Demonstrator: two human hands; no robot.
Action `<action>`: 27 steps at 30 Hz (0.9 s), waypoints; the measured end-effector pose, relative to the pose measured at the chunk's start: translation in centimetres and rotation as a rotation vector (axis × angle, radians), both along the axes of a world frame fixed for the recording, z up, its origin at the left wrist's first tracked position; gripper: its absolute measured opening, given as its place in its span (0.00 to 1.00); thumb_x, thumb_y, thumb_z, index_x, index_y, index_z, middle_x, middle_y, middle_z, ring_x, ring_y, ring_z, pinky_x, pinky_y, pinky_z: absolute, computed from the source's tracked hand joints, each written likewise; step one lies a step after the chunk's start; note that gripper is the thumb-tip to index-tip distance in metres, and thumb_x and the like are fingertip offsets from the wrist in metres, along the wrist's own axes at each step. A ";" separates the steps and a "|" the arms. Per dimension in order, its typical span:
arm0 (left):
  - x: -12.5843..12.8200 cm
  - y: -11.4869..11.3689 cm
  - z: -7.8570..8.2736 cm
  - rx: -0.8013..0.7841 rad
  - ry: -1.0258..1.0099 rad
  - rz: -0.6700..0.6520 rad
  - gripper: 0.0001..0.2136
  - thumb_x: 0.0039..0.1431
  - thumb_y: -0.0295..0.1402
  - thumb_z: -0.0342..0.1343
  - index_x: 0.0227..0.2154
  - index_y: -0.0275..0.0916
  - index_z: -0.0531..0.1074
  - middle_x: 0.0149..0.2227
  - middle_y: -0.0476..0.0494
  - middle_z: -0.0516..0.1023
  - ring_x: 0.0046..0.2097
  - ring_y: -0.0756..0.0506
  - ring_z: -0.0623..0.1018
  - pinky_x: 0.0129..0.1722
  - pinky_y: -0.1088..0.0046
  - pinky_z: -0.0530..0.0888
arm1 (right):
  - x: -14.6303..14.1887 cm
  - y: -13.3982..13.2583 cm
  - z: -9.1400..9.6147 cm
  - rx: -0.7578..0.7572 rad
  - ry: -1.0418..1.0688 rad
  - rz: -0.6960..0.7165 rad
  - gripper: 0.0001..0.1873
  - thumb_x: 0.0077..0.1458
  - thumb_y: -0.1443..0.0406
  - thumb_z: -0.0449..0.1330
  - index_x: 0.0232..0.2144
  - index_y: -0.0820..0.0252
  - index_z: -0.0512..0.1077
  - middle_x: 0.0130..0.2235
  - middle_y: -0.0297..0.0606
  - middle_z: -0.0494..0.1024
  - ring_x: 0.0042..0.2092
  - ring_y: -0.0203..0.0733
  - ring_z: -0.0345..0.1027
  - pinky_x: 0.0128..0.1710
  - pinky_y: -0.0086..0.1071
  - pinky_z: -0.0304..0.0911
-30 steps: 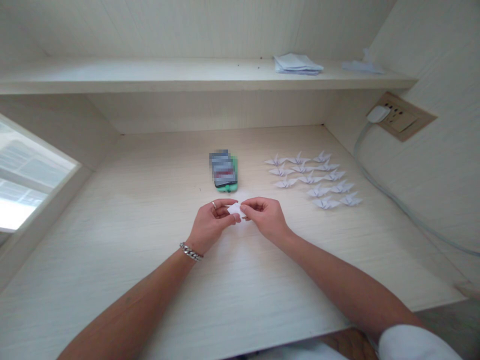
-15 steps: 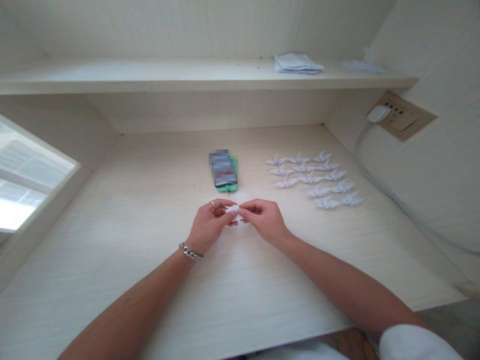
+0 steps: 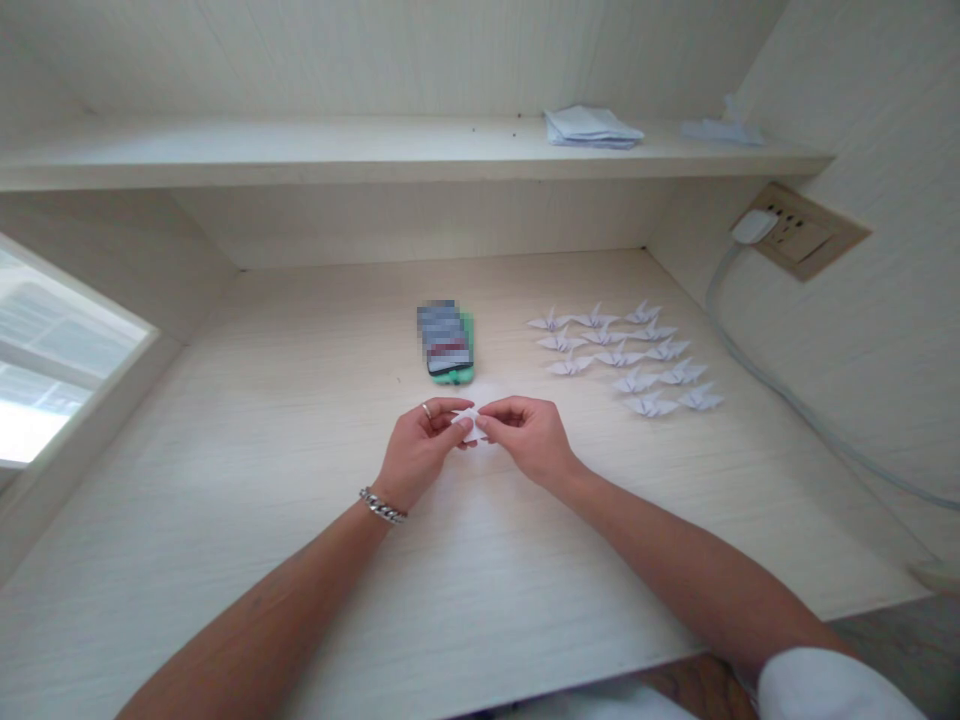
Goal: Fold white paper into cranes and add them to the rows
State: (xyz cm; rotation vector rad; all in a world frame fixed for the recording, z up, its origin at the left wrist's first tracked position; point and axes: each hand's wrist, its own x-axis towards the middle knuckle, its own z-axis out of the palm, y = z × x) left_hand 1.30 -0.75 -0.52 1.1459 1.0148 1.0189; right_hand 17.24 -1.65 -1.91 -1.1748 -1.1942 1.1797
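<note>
Between my two hands is a small folded piece of white paper (image 3: 472,424), pinched from both sides over the middle of the desk. My left hand (image 3: 422,440), with a ring and a chain bracelet at the wrist, holds its left side between thumb and fingers. On the other side, the thumb and forefinger of my right hand (image 3: 529,437) grip the right edge. Fingers cover much of the paper, so its exact fold is hard to make out. A phone in a green case (image 3: 450,345) lies just beyond my hands. Several white paper cranes (image 3: 616,355) stand in rows to the right.
A stack of white paper (image 3: 592,128) rests on the shelf (image 3: 337,140) above the desk (image 3: 315,340). More paper (image 3: 721,131) lies at the shelf's right end. From a wall socket (image 3: 806,235), a grey cable (image 3: 795,412) runs down the right side. A window (image 3: 60,350) is at left.
Both hands stay at almost the same spot, still pinching the paper. The fingers under it have shifted slightly, and a little more of its white surface shows between the thumbs.
</note>
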 end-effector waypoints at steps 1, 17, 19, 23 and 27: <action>0.0 0.0 0.1 0.021 0.030 0.003 0.15 0.49 0.33 0.66 0.39 0.32 0.74 0.26 0.49 0.77 0.28 0.52 0.76 0.32 0.76 0.75 | -0.1 -0.1 0.1 0.004 -0.004 0.002 0.10 0.45 0.62 0.67 0.29 0.63 0.79 0.29 0.40 0.81 0.30 0.39 0.73 0.30 0.30 0.69; -0.2 -0.4 -0.5 0.162 0.177 -0.065 0.13 0.54 0.33 0.61 0.42 0.36 0.69 0.27 0.49 0.76 0.30 0.51 0.76 0.30 0.77 0.72 | 0.5 0.5 0.2 -0.103 -0.061 0.181 0.09 0.45 0.60 0.64 0.25 0.62 0.74 0.25 0.34 0.75 0.27 0.36 0.67 0.29 0.32 0.66; -0.2 -0.4 -0.4 0.155 0.178 -0.075 0.13 0.54 0.33 0.61 0.41 0.36 0.69 0.27 0.50 0.75 0.29 0.51 0.76 0.30 0.76 0.72 | 0.6 0.5 0.3 -0.067 -0.084 0.200 0.09 0.46 0.61 0.63 0.26 0.62 0.74 0.26 0.34 0.76 0.28 0.36 0.68 0.31 0.31 0.64; -0.1 -0.5 -0.2 0.144 0.191 -0.100 0.13 0.54 0.33 0.61 0.41 0.35 0.69 0.27 0.50 0.74 0.29 0.51 0.75 0.30 0.76 0.73 | 0.8 0.6 0.3 -0.005 -0.134 0.209 0.07 0.47 0.63 0.62 0.28 0.62 0.74 0.27 0.34 0.76 0.30 0.35 0.67 0.31 0.29 0.61; 0.1 -0.6 0.0 0.124 0.194 -0.105 0.13 0.53 0.33 0.61 0.41 0.35 0.69 0.27 0.50 0.74 0.29 0.51 0.75 0.31 0.75 0.73 | 0.9 0.5 0.3 -0.012 -0.139 0.219 0.07 0.47 0.63 0.62 0.27 0.63 0.74 0.27 0.34 0.76 0.29 0.35 0.67 0.31 0.29 0.60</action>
